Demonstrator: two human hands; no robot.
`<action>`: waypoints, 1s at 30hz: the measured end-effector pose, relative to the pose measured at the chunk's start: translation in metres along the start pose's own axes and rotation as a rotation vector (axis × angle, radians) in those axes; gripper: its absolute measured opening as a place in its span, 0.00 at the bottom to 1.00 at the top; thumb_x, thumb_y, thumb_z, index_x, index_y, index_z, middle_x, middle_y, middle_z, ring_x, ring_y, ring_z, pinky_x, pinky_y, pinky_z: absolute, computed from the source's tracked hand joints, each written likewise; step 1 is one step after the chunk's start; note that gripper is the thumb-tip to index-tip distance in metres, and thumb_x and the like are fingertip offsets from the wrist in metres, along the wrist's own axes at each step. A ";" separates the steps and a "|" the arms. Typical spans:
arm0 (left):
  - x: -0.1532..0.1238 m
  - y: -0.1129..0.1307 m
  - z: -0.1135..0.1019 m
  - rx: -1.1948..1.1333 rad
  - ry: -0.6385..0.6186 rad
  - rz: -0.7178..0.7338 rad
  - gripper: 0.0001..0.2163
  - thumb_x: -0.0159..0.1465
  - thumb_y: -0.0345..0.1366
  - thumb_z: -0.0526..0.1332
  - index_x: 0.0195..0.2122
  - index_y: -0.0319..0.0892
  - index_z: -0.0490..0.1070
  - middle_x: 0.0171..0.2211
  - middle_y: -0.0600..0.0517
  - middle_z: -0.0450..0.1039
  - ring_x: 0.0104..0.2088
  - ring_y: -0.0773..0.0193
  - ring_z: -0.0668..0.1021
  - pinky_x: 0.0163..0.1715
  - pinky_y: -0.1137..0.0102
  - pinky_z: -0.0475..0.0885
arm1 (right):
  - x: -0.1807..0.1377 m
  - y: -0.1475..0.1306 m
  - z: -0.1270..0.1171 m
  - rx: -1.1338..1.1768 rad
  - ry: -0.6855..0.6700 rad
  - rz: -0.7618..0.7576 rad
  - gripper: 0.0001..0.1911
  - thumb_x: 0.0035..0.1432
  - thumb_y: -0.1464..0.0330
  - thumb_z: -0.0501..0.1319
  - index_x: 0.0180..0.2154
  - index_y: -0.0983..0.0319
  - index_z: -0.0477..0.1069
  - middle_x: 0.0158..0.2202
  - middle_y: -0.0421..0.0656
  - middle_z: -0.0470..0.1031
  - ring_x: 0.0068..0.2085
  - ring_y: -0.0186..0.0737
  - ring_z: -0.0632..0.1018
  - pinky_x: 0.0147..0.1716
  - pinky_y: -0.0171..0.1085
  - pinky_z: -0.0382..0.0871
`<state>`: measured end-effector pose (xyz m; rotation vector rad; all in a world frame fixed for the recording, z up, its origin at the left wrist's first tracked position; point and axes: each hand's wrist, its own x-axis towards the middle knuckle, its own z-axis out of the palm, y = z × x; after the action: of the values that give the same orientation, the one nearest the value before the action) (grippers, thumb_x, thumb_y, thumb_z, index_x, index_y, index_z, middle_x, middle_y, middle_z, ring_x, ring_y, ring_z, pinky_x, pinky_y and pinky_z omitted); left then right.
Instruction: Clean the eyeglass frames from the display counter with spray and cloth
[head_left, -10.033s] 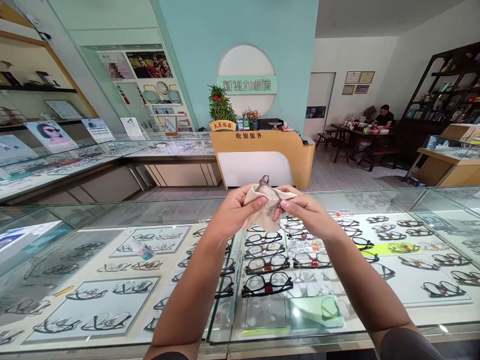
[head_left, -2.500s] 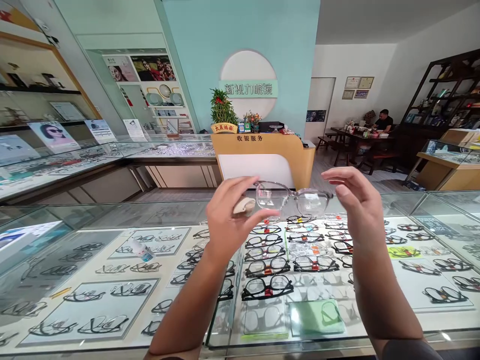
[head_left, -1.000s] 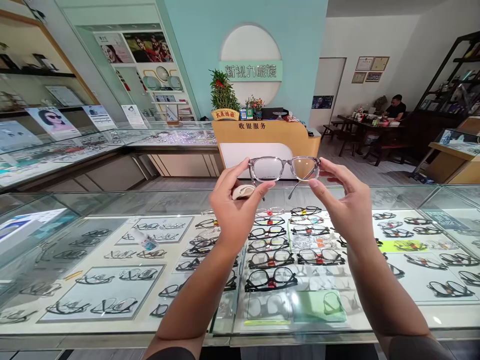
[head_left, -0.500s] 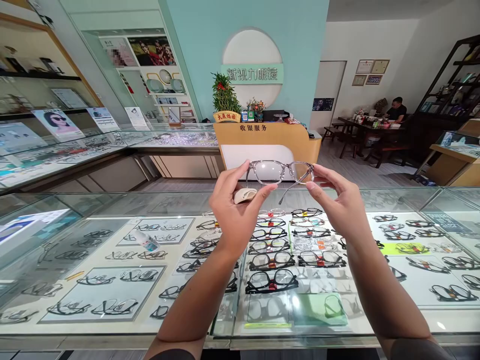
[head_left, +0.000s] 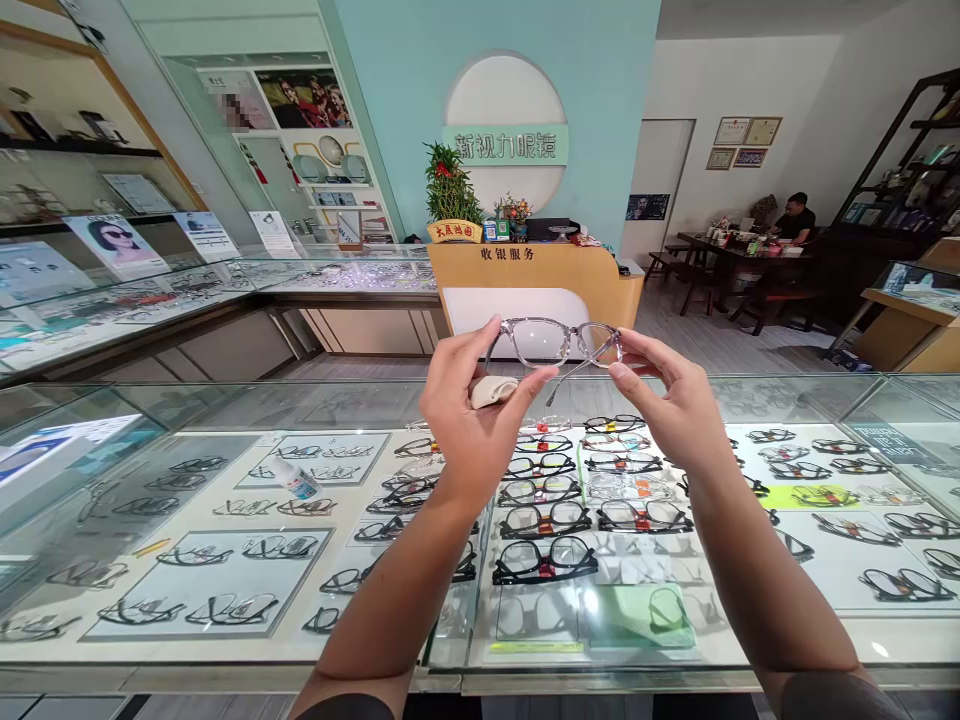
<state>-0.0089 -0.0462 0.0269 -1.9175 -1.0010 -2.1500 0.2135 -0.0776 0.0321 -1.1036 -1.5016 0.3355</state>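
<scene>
A pair of eyeglasses [head_left: 541, 342] with a clear greyish frame is held up above the glass counter, lenses facing me. My left hand [head_left: 474, 400] grips its left end between the fingers. Tucked in that same hand is a folded beige cloth [head_left: 493, 391]. My right hand [head_left: 670, 400] pinches the right end of the frame with thumb and fingers. One temple arm slants down behind the lenses. Beneath the hands, rows of dark-framed glasses [head_left: 545, 560] are on show in the glass display case [head_left: 480, 682].
A small white bottle [head_left: 297, 480] stands on the counter to the left. Beyond is a wooden cashier desk [head_left: 532, 270] with a plant [head_left: 452, 190]. More display cases [head_left: 217, 290] line the left. A seated person [head_left: 793, 220] is at a dark table [head_left: 720, 245] far right.
The glasses turn slightly, and their right end shifts a little left with my right hand. Both hands keep their hold; the cloth stays in my left hand.
</scene>
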 end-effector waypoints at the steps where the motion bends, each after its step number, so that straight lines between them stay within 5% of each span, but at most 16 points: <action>1: 0.000 0.000 0.000 -0.001 -0.002 0.009 0.29 0.59 0.47 0.80 0.60 0.49 0.80 0.49 0.47 0.79 0.40 0.60 0.80 0.39 0.62 0.79 | 0.001 0.001 0.000 0.010 -0.007 0.000 0.25 0.66 0.55 0.69 0.62 0.53 0.80 0.57 0.48 0.85 0.54 0.52 0.85 0.58 0.60 0.79; 10: 0.003 -0.002 0.000 -0.043 -0.016 0.000 0.28 0.59 0.45 0.80 0.60 0.50 0.80 0.50 0.48 0.80 0.37 0.63 0.79 0.38 0.64 0.77 | 0.002 0.007 0.004 0.091 0.030 -0.018 0.25 0.66 0.56 0.70 0.63 0.52 0.77 0.61 0.48 0.82 0.59 0.52 0.83 0.59 0.58 0.79; 21: 0.009 -0.017 0.004 -0.219 -0.104 -0.300 0.27 0.60 0.47 0.78 0.59 0.49 0.79 0.51 0.47 0.80 0.26 0.73 0.70 0.23 0.73 0.66 | -0.005 -0.006 0.006 0.057 0.148 -0.198 0.26 0.68 0.60 0.68 0.65 0.45 0.74 0.63 0.45 0.77 0.62 0.51 0.79 0.57 0.53 0.80; 26: 0.013 -0.009 0.001 -0.370 -0.215 -0.533 0.31 0.62 0.51 0.76 0.64 0.48 0.76 0.30 0.55 0.78 0.15 0.75 0.66 0.15 0.72 0.58 | -0.007 -0.005 0.006 0.057 0.126 -0.287 0.31 0.68 0.61 0.69 0.70 0.40 0.70 0.64 0.44 0.73 0.63 0.53 0.78 0.56 0.54 0.81; 30: 0.015 -0.006 0.000 -0.396 -0.222 -0.547 0.31 0.61 0.50 0.77 0.64 0.48 0.77 0.20 0.60 0.70 0.14 0.72 0.66 0.15 0.72 0.61 | -0.009 -0.006 0.007 0.053 0.113 -0.305 0.33 0.68 0.62 0.69 0.71 0.38 0.68 0.65 0.44 0.71 0.64 0.54 0.77 0.58 0.56 0.80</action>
<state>-0.0150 -0.0362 0.0384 -2.3116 -1.3566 -2.6328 0.2036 -0.0854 0.0289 -0.8223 -1.5241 0.0982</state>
